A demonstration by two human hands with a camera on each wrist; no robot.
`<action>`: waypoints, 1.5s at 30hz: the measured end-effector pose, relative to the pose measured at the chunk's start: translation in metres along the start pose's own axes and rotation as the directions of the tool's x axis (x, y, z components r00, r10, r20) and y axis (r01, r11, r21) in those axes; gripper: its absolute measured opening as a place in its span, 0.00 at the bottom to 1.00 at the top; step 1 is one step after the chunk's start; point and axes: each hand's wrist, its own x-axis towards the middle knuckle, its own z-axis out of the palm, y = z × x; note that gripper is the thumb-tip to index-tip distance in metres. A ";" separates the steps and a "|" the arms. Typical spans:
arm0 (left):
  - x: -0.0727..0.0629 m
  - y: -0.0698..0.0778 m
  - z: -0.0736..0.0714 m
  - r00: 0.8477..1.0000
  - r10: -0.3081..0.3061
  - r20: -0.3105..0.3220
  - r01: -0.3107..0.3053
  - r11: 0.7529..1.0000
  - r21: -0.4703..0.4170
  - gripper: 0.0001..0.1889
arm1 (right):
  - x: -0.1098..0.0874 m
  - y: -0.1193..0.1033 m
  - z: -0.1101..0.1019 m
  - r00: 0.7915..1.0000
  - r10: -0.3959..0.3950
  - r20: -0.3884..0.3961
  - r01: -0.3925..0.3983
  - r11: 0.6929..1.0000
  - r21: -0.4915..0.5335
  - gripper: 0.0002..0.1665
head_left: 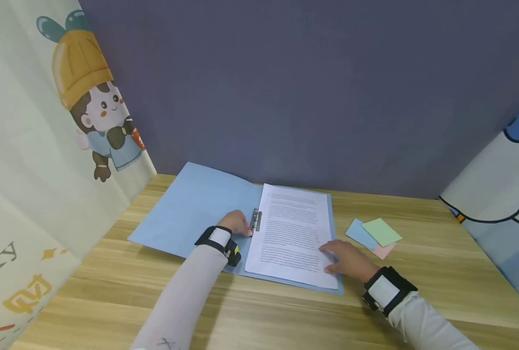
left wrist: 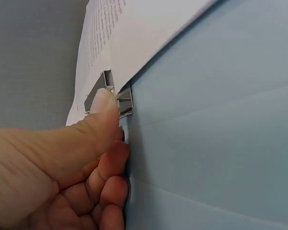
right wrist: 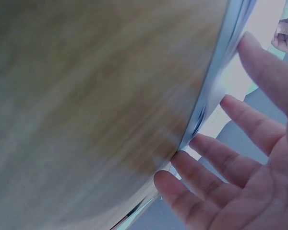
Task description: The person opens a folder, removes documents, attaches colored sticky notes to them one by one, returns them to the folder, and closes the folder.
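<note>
A light blue folder (head_left: 211, 204) lies spread out, its left cover tilted up off the table. Printed sheets (head_left: 292, 228) rest on the right side, their left edge at a metal clip (head_left: 258, 220) by the spine. My left hand (head_left: 235, 222) pinches the clip's near end; in the left wrist view its thumb (left wrist: 103, 103) lies on the metal and the other fingers are curled below. At the right edge of the sheets is my right hand (head_left: 351, 259), fingers spread, fingertips (right wrist: 228, 103) right at the paper and folder edge.
Blue, green (head_left: 382, 232) and pink sticky notes overlap one another on the wooden table (head_left: 430, 262), right of the folder. A dark panel (head_left: 303, 97) stands along the back edge. Printed curtains (head_left: 27, 160) flank the table on both sides.
</note>
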 end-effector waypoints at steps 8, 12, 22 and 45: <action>0.012 -0.005 0.005 1.000 -0.027 0.006 0.027 0.999 -0.041 0.11 | 0.000 0.001 -0.001 1.000 -0.013 -0.010 0.013 1.000 -0.010 0.29; 0.002 -0.002 0.004 0.999 -0.022 -0.033 0.019 0.997 -0.075 0.10 | 0.001 0.001 -0.002 1.000 -0.011 -0.013 0.011 1.000 -0.009 0.29; 0.002 -0.020 -0.003 0.996 0.045 0.081 -0.032 0.987 -0.157 0.14 | 0.002 0.003 0.001 1.000 -0.022 -0.021 0.022 1.000 0.006 0.29; 0.013 -0.008 -0.012 0.981 0.133 0.139 -0.028 0.816 -0.577 0.21 | 0.019 0.028 -0.027 0.998 -0.063 0.006 0.062 0.996 0.062 0.29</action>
